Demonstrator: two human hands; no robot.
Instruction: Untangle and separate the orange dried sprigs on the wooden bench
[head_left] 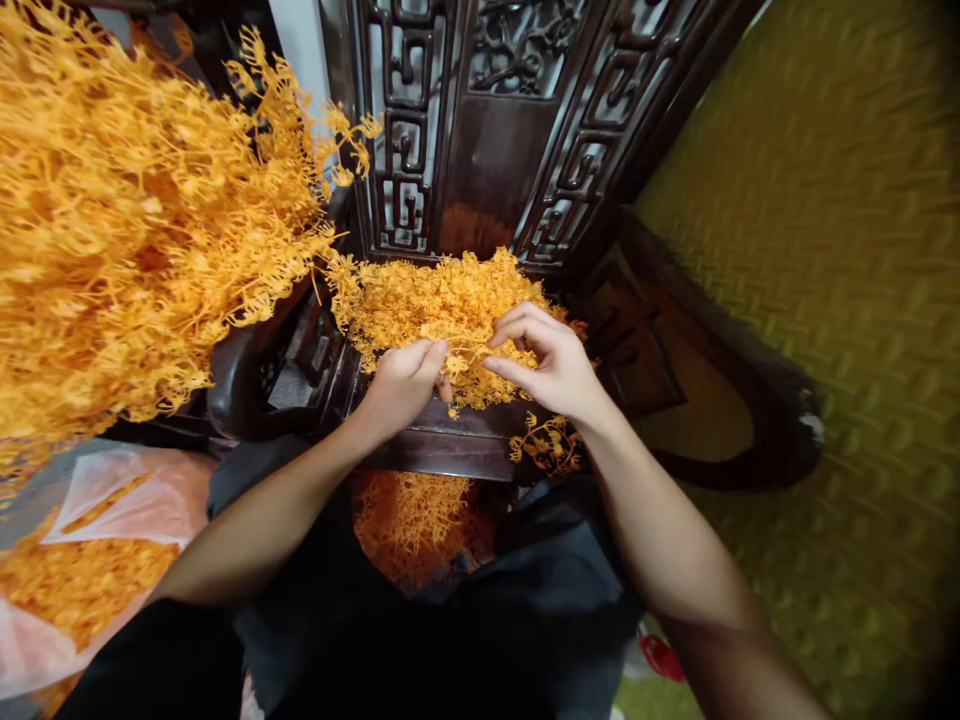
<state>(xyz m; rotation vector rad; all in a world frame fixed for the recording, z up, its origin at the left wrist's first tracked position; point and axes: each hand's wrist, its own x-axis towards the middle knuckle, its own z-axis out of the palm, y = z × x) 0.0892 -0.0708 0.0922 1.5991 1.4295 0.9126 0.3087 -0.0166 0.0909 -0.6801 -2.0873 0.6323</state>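
My left hand [406, 388] is closed, thumb against fingers, on a thin yellow plastic flower sprig [466, 349]. The sprig reaches right toward my right hand [550, 362], whose thumb and fingers are curved and apart close to its end. Whether those fingertips touch it I cannot tell. Behind and below both hands lies a pile of yellow plastic flower pieces [442, 290] on the dark wooden seat [457, 450]. One loose branched piece [551, 443] rests at the seat's front edge, under my right wrist.
A large heap of the same yellow pieces [127, 220] rises at the left. Below it is a whitish plastic bag [142, 495] with more pieces. Others [416, 515] lie beneath the seat edge between my legs. A carved wooden back [495, 150] stands behind; a textured yellow-green surface [825, 300] lies right.
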